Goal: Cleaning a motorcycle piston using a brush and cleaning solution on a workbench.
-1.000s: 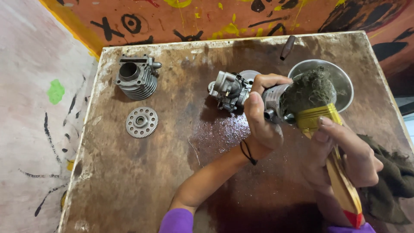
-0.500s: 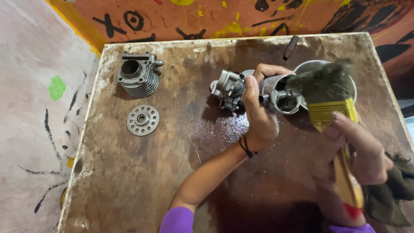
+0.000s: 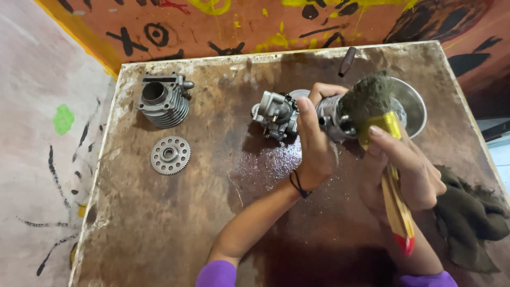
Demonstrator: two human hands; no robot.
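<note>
Left hand (image 3: 313, 146) clamps a metal engine part (image 3: 332, 118) above the desk (image 3: 159, 223); right hand (image 3: 406, 170) grips a paintbrush (image 3: 385, 154), bristles on it

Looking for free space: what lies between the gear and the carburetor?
Head view: only bare, stained tabletop between gear and carburetor.

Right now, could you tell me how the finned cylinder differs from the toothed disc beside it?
The finned cylinder is a tall, ribbed block with an open bore; the toothed disc is flat and thin, with a ring of small holes. The cylinder lies nearer the table's far edge, the disc nearer the person. Both are grey metal, untouched by either hand.
</note>
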